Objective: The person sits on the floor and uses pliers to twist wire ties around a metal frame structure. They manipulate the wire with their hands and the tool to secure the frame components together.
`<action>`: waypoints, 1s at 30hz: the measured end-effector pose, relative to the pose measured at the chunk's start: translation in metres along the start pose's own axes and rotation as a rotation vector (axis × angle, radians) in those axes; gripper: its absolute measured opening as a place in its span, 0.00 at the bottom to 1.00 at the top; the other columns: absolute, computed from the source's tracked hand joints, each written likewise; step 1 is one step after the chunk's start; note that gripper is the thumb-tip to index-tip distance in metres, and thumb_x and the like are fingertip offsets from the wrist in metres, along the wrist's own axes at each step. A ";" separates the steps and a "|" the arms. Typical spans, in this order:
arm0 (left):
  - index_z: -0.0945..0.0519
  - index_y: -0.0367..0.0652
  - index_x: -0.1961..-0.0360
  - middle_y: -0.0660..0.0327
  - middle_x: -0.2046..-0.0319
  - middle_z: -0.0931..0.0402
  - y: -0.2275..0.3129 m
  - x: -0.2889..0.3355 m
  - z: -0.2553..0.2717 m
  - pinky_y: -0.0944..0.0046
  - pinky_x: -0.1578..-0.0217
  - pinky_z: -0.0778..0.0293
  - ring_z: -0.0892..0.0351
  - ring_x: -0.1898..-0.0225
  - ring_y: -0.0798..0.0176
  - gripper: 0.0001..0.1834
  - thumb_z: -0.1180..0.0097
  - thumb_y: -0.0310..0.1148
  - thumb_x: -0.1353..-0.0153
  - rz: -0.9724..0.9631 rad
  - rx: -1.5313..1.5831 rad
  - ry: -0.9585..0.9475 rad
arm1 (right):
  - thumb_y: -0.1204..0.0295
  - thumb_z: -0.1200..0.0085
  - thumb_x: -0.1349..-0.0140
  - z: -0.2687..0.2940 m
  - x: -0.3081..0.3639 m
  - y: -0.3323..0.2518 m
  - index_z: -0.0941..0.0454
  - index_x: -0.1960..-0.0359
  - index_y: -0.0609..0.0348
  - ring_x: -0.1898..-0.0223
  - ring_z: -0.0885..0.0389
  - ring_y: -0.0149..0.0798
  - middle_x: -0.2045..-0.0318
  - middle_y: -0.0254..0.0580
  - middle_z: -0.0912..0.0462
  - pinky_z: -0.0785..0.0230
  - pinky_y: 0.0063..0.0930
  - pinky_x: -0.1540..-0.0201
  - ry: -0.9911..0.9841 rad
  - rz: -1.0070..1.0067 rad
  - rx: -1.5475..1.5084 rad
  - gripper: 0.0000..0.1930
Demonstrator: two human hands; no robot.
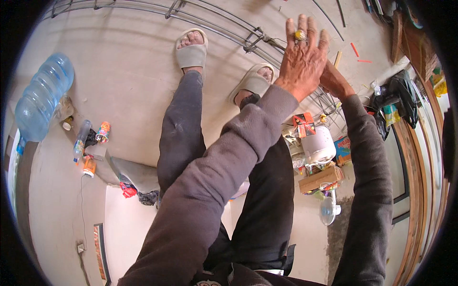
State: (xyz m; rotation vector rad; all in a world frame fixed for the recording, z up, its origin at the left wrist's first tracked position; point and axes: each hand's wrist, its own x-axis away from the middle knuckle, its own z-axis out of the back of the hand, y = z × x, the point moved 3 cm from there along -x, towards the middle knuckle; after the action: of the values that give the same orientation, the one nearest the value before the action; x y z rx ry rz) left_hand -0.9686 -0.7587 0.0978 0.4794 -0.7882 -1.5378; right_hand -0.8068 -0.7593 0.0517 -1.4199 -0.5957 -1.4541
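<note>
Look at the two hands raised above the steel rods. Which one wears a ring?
The left hand, spread open with its back to the camera, wears a yellow-stoned ring on one finger. The right hand lies mostly hidden behind it; no ring shows.

Right hand [335,80] mostly behind left hand [302,59]

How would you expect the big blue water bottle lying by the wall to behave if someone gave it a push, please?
The big blue water bottle lies on its side on the smooth floor, so its round, ribbed body would probably roll rather than slide. It looks see-through and may be empty, though that is unclear here; if so, it should be light for its bulk. The plastic would likely flex, not crack.
</note>
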 end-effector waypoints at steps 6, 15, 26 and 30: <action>0.42 0.37 0.32 0.39 0.34 0.46 -0.020 0.054 -0.018 0.39 0.30 0.57 0.51 0.30 0.36 0.48 0.32 0.37 0.52 0.079 -0.032 -0.140 | 0.68 0.51 0.35 -0.041 0.025 0.000 0.27 0.57 0.57 0.86 0.29 0.30 0.79 0.33 0.26 0.27 0.28 0.83 -0.509 -0.424 -0.939 0.09; 0.23 0.44 0.51 0.53 0.54 0.24 -0.064 0.045 -0.060 0.39 0.31 0.51 0.34 0.38 0.47 0.21 0.40 0.31 0.48 -0.193 -0.046 -0.185 | 0.63 0.50 0.34 -0.036 0.031 -0.019 0.25 0.56 0.69 0.80 0.18 0.39 0.73 0.50 0.17 0.23 0.33 0.78 -0.458 -0.281 -0.836 0.17; 0.21 0.42 0.68 0.53 0.65 0.21 -0.060 0.028 -0.068 0.44 0.34 0.44 0.24 0.47 0.47 0.06 0.40 0.24 0.49 -0.096 0.087 -0.179 | 0.67 0.48 0.36 -0.052 0.053 -0.066 0.24 0.57 0.56 0.72 0.18 0.42 0.71 0.41 0.22 0.25 0.37 0.70 0.681 0.256 1.014 0.10; 0.20 0.40 0.65 0.52 0.62 0.20 -0.057 0.029 -0.064 0.42 0.33 0.46 0.27 0.43 0.47 0.09 0.41 0.22 0.50 -0.094 0.065 -0.108 | 0.65 0.50 0.32 -0.046 0.045 -0.053 0.23 0.57 0.56 0.72 0.16 0.45 0.72 0.44 0.19 0.24 0.36 0.70 0.591 0.202 0.844 0.10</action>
State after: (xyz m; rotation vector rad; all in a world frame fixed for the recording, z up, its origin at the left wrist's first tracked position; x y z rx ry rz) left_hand -0.9665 -0.8011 0.0181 0.4899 -0.9122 -1.6398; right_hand -0.8670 -0.7908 0.0995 -0.3521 -0.5576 -1.1573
